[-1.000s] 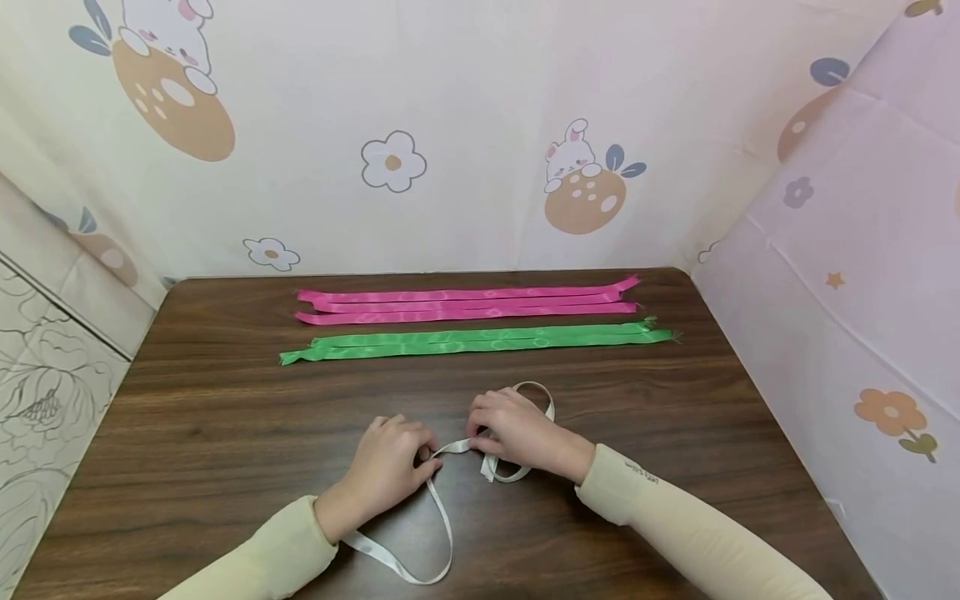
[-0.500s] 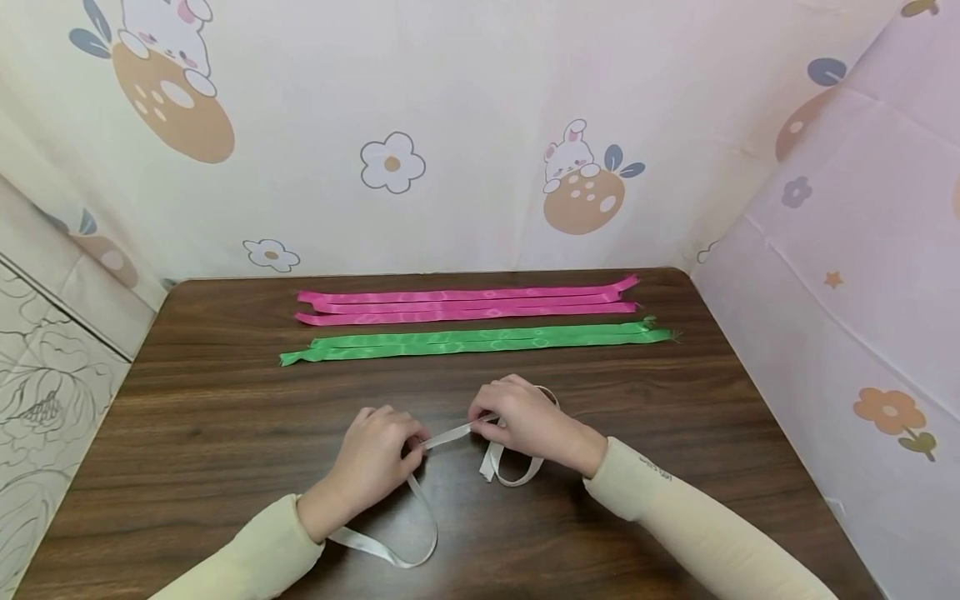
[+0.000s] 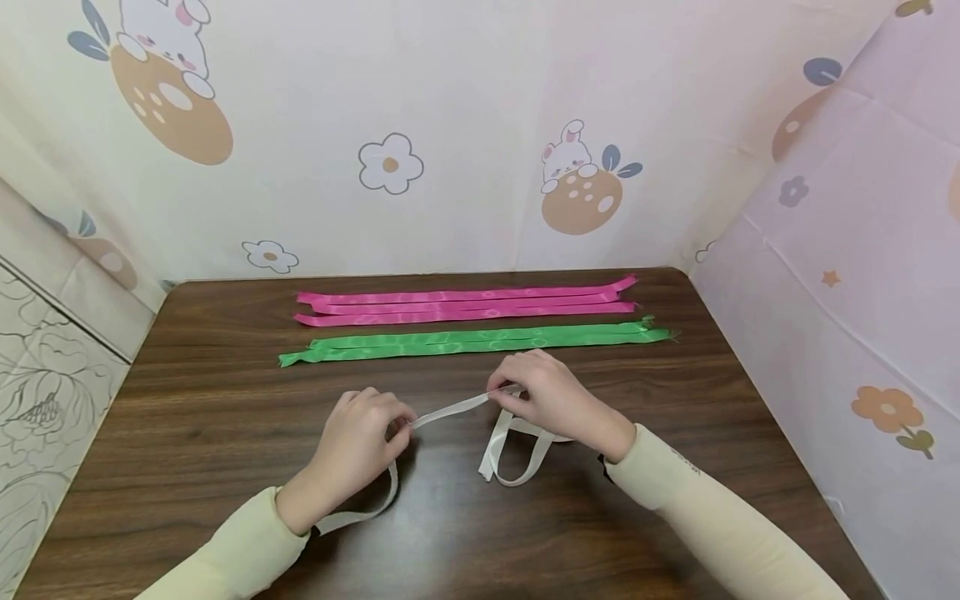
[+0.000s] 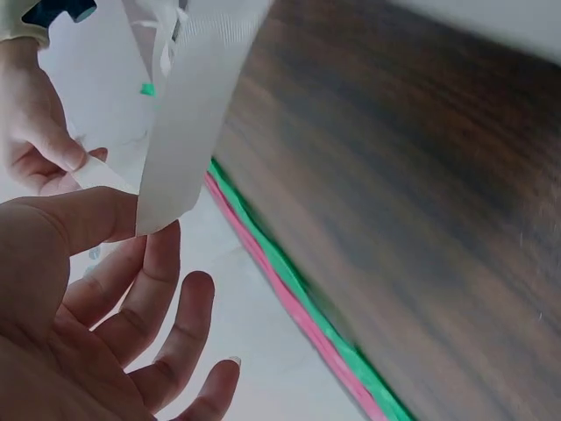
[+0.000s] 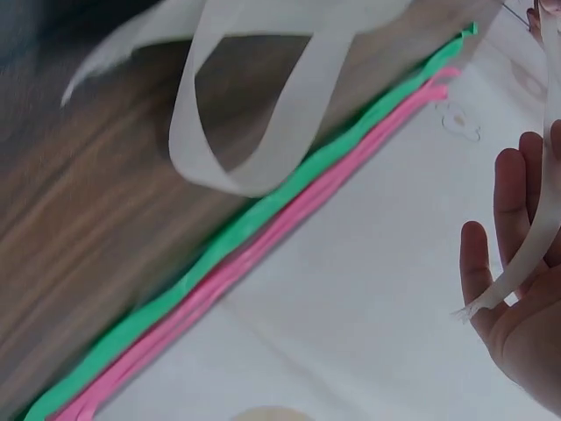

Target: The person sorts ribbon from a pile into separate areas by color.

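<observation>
A white ribbon [image 3: 453, 409] is stretched between both hands above the table. My left hand [image 3: 358, 442] pinches it between thumb and forefinger; the left wrist view shows the ribbon [image 4: 188, 114] at that thumb, the other fingers loosely bent. To the right and a little farther back, my right hand [image 3: 555, 400] pinches another stretch of it. Below the right hand the ribbon hangs in a loop with a cut end near the tabletop. From the left hand the rest trails down toward the wrist. The right wrist view catches a frayed ribbon end [image 5: 473, 309] by the right palm.
Pink ribbons [image 3: 465, 307] lie side by side along the back of the dark wooden table [image 3: 225, 400]. Green ribbons [image 3: 480, 340] lie just in front of them. A patterned cloth [image 3: 465, 100] hangs behind the table and another stands at the right.
Both hands have moved apart and farther back, the left going left, the right going right. The white ribbon between them has grown longer and straighter. Pink and green ribbons stay put.
</observation>
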{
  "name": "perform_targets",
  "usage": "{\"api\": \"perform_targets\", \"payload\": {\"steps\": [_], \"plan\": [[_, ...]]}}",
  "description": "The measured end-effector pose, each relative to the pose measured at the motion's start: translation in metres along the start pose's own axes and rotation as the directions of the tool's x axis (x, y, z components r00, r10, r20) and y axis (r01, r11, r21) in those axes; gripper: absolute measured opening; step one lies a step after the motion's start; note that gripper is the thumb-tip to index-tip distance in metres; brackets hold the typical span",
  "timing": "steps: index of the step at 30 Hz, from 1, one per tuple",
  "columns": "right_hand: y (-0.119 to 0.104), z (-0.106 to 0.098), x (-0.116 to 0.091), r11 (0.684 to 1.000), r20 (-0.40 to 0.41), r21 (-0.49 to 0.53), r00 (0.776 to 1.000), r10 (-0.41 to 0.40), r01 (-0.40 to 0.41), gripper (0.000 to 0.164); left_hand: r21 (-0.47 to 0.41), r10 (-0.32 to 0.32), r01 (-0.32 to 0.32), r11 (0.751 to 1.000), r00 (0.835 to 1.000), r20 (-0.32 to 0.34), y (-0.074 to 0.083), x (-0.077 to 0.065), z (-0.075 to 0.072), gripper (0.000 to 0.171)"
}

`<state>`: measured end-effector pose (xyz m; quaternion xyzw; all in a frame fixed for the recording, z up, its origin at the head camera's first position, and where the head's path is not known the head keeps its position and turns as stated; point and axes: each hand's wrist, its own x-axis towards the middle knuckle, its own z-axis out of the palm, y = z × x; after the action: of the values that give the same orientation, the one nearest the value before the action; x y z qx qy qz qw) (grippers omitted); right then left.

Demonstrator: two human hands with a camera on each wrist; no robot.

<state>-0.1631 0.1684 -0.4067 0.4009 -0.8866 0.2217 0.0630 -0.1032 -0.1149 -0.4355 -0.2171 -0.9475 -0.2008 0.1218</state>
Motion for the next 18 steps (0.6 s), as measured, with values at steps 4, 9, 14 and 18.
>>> {"api": "perform_targets", "payload": {"steps": [4, 9, 14, 18], "plan": [[0.007, -0.008, -0.002, 0.999, -0.027, 0.017, 0.999, 0.031, -0.031, 0.006, 0.002, 0.009, -0.009, 1.000, 1.000, -0.028, -0.003, 0.001, -0.003, 0.013], [0.016, -0.019, -0.006, 0.998, -0.074, 0.030, 0.996, 0.052, -0.050, 0.011, 0.008, 0.010, -0.009, 1.000, 0.999, -0.045, -0.008, 0.001, -0.006, 0.015], [0.025, -0.029, -0.011, 0.997, -0.109, 0.034, 0.991, 0.074, -0.070, 0.013, 0.014, 0.002, -0.002, 1.000, 0.999, -0.041, -0.012, 0.001, -0.006, 0.015], [0.033, -0.037, -0.016, 0.994, -0.120, 0.024, 0.986, 0.112, -0.110, 0.013, 0.013, -0.008, 0.008, 1.000, 0.999, -0.034, -0.018, 0.001, -0.006, 0.014]]}}
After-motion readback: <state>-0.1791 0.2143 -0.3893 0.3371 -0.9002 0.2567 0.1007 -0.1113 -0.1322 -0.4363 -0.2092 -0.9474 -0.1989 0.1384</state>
